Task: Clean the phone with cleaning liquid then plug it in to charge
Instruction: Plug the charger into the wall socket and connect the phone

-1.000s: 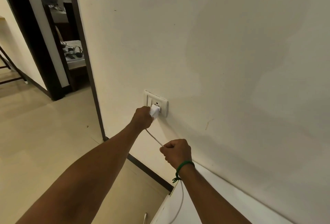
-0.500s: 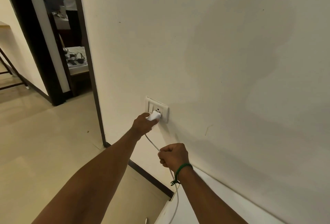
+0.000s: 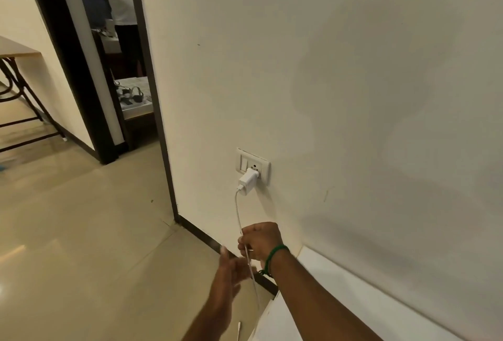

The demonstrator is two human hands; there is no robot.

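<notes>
Charging set-up at the wall: we face a cream wall (image 3: 353,68) filling the frame from twelve to four o'clock, with pale floor (image 3: 68,231) at nine and a white surface (image 3: 340,300) at five. Our right hand (image 3: 261,240), a green band (image 3: 275,256) at its wrist, sits at six o'clock of the socket plate (image 3: 265,170), fingers curled round the white cable (image 3: 238,212). Our left hand (image 3: 231,272), blurred at seven o'clock of the right, looks loose-fingered and holds nothing. The white charger (image 3: 248,180) sits seated in the plate; the cable drops from it into the right fist, then runs down past the surface's edge. The phone is out of view. We judge the cable light, limp and slick, so it is best pinched at its stiffer plug end. A hard tug could unseat the charger.
</notes>
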